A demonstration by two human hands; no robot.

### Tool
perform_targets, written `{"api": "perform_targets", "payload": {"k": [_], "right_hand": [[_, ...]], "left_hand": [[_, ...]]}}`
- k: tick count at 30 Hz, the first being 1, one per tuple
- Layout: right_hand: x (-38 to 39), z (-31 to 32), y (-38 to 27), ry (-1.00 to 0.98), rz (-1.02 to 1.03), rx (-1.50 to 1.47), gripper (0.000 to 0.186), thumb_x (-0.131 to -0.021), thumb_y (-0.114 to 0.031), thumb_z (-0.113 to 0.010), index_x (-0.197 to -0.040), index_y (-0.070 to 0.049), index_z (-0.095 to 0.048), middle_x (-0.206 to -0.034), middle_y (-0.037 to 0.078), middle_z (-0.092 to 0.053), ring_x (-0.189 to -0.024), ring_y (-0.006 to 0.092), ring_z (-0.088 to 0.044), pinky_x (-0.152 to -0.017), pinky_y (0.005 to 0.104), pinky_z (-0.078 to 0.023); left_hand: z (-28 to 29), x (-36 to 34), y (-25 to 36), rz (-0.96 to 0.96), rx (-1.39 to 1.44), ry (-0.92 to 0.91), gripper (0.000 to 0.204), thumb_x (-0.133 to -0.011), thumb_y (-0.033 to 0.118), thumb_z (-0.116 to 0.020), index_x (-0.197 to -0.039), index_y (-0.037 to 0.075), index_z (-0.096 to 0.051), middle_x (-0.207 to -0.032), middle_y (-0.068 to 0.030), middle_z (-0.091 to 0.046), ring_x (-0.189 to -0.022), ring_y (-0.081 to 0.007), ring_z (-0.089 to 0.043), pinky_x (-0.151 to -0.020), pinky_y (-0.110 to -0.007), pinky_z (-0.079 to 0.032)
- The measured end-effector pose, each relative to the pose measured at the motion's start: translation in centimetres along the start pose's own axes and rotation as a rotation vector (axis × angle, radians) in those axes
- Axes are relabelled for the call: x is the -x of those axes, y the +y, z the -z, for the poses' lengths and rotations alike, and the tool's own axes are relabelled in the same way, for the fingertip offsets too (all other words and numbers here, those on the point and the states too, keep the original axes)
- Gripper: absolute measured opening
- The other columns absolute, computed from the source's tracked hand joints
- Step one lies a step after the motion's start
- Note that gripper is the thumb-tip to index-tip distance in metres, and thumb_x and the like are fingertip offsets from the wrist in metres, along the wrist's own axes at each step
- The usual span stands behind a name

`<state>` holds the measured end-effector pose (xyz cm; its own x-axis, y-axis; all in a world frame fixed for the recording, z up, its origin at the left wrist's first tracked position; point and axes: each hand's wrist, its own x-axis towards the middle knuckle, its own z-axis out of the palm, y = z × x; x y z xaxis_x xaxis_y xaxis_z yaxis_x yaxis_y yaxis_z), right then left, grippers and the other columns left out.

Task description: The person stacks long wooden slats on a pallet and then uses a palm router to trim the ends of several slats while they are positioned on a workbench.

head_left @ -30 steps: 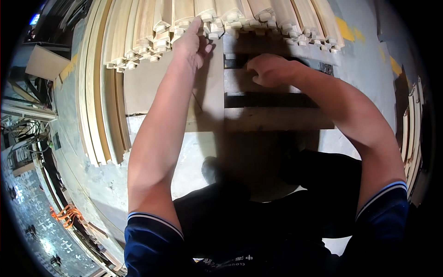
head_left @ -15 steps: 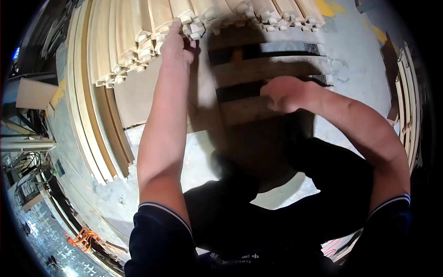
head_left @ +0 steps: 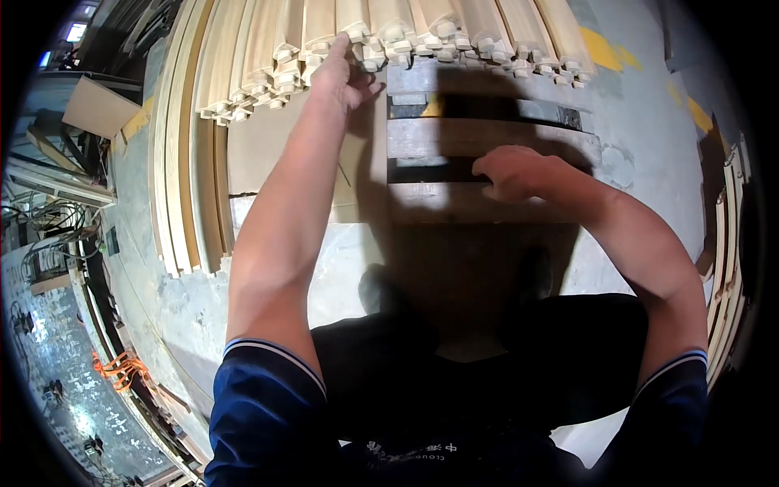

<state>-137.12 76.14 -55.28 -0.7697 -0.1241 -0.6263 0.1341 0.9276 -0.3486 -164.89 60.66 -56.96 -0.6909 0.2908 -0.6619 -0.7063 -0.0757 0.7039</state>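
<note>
Rows of pale wooden mouldings point(head_left: 290, 24) lie along the top of the view, their stepped ends toward me. My left hand point(head_left: 341, 81) reaches to those ends, index finger extended against them, the others loosely bent and apart. Below right, my right hand point(head_left: 511, 174) is curled over the shadowed slats of a wooden pallet point(head_left: 414, 138); whether it holds anything is hidden. A flat brown board point(head_left: 268, 146) lies left of the slats, under my left forearm.
Long strips point(head_left: 174, 203) lie at the left, near a leaning board point(head_left: 101, 105), cables point(head_left: 53, 215) and orange straps point(head_left: 126, 369). More long pieces point(head_left: 722, 243) stand at the far right. Concrete floor point(head_left: 629, 114) with yellow paint surrounds the pallet.
Compared with a second ago, my right hand is lower and farther right, over a nearer slat. My left hand stays at the moulding ends. The head view has shifted slightly.
</note>
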Motion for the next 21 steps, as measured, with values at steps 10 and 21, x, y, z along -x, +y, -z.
{"api": "perform_targets", "payload": {"k": [10,21], "right_hand": [[2.0,-0.6,2.3,-0.071,0.012,-0.041,0.032,-0.089,-0.021,-0.068,-0.118,-0.006,-0.07,-0.123,0.016,-0.071,-0.12,0.0367,-0.064,-0.099,0.0476,-0.052],[1.2,-1.5,3.9,-0.029,0.048,-0.081,0.031,-0.088,-0.023,-0.069,-0.115,-0.007,-0.072,-0.118,0.018,-0.072,-0.116,0.0381,-0.065,-0.098,0.0479,-0.052]], "left_hand": [[-2.5,0.8,-2.3,-0.129,0.065,-0.056,0.039,-0.102,0.047,-0.064,-0.117,0.012,-0.061,-0.123,-0.0131,-0.055,-0.113,-0.0314,-0.054,-0.096,-0.058,-0.051],[-3.2,-1.0,-4.9,-0.155,0.087,0.071,0.037,-0.097,0.039,-0.076,-0.113,0.008,-0.064,-0.1,-0.0092,-0.059,-0.085,-0.0229,-0.055,-0.083,-0.041,-0.056]]}}
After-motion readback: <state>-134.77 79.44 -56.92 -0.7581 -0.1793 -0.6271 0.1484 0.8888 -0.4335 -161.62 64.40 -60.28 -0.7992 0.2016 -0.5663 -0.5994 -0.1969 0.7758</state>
